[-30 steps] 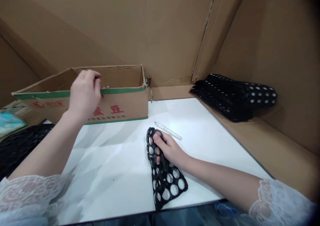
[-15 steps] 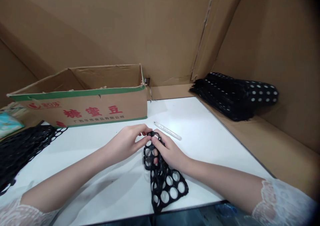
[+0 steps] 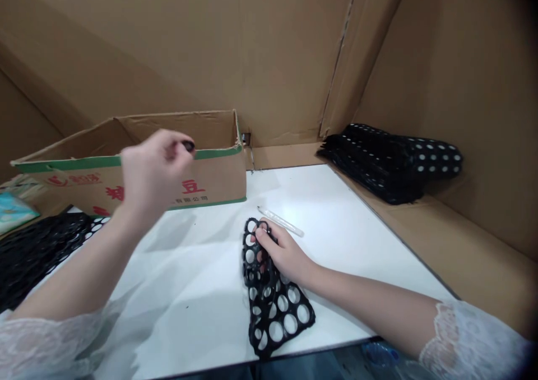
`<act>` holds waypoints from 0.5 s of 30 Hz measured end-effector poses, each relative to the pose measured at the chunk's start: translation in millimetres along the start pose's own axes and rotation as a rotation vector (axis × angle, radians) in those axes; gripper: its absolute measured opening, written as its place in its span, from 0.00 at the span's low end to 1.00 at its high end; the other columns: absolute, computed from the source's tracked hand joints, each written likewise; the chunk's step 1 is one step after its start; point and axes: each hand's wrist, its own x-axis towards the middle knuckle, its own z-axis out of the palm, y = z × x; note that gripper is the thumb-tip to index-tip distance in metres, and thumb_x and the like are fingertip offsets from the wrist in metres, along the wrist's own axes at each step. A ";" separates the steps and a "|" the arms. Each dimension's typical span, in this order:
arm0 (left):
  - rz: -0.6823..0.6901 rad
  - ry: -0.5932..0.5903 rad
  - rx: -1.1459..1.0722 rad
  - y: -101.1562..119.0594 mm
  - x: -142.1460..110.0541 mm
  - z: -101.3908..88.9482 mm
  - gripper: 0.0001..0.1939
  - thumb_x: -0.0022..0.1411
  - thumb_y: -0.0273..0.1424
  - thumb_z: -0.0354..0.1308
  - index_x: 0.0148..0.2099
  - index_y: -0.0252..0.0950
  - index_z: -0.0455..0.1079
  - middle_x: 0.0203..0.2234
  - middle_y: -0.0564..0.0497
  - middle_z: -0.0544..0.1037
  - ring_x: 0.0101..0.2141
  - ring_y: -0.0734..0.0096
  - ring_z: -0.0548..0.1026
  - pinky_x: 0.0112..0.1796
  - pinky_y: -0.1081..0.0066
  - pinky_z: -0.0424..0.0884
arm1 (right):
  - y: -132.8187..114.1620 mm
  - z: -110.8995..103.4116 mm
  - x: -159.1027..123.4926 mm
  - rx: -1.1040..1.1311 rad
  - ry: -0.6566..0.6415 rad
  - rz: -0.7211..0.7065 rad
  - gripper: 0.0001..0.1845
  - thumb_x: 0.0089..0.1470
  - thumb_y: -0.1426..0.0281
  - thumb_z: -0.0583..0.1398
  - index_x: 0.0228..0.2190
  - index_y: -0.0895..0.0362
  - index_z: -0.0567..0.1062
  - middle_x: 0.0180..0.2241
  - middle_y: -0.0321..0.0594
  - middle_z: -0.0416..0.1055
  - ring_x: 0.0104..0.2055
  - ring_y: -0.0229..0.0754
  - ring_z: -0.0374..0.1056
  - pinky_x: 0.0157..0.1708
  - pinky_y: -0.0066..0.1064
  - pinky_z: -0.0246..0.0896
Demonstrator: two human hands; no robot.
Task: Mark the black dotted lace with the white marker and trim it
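My right hand (image 3: 283, 251) is closed on a floppy black sheet with round holes (image 3: 290, 321). The sheet droops in folds over the white tabletop, its lower corner near the front edge. Raised in front of the cardboard box (image 3: 218, 178), my left hand (image 3: 153, 164) pinches a small black round piece (image 3: 188, 145) between thumb and finger. The hand is slightly blurred and hides part of the red lettering on the box.
A clear pen-like tool (image 3: 281, 221) lies just beyond my right hand. More black holed sheets (image 3: 37, 251) are spread at left, beside a blue-and-white packet (image 3: 14, 212). Black dotted sheets (image 3: 386, 161) are stacked at right. Cardboard walls (image 3: 294, 60) enclose the table.
My left hand has left the sheet and risen up and left toward the box, with a small black piece in its fingers. My right hand has stayed on the sheet.
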 end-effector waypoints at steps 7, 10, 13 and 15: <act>0.045 -0.051 0.214 -58.7 56.3 6.2 0.22 0.61 0.40 0.41 0.49 0.35 0.66 0.48 0.54 0.68 0.50 0.63 0.64 0.46 0.61 0.61 | -0.6 0.8 2.3 0.116 -0.067 0.005 0.13 0.53 0.57 0.50 0.34 0.53 0.62 0.25 0.35 0.64 0.21 0.33 0.62 0.16 0.27 0.62; 0.083 -0.018 0.183 -30.7 23.6 5.8 0.21 0.64 0.39 0.37 0.49 0.35 0.64 0.49 0.50 0.67 0.50 0.65 0.62 0.46 0.62 0.59 | -1.8 0.7 2.1 0.146 -0.064 -0.005 0.13 0.53 0.57 0.49 0.36 0.52 0.61 0.26 0.36 0.66 0.20 0.34 0.63 0.17 0.28 0.62; 0.123 -0.423 0.046 13.4 -27.0 5.7 0.18 0.62 0.41 0.41 0.45 0.38 0.65 0.32 0.52 0.74 0.31 0.72 0.72 0.32 0.72 0.64 | -4.5 0.4 1.3 0.125 -0.046 -0.022 0.13 0.54 0.58 0.49 0.38 0.51 0.61 0.26 0.35 0.65 0.18 0.33 0.62 0.17 0.28 0.61; 0.137 -0.720 -0.047 33.7 -53.7 8.4 0.19 0.60 0.43 0.43 0.48 0.39 0.61 0.29 0.53 0.74 0.26 0.71 0.72 0.26 0.73 0.62 | -6.8 0.8 0.8 0.102 -0.032 -0.042 0.12 0.54 0.58 0.49 0.38 0.51 0.61 0.25 0.34 0.63 0.18 0.33 0.62 0.17 0.28 0.61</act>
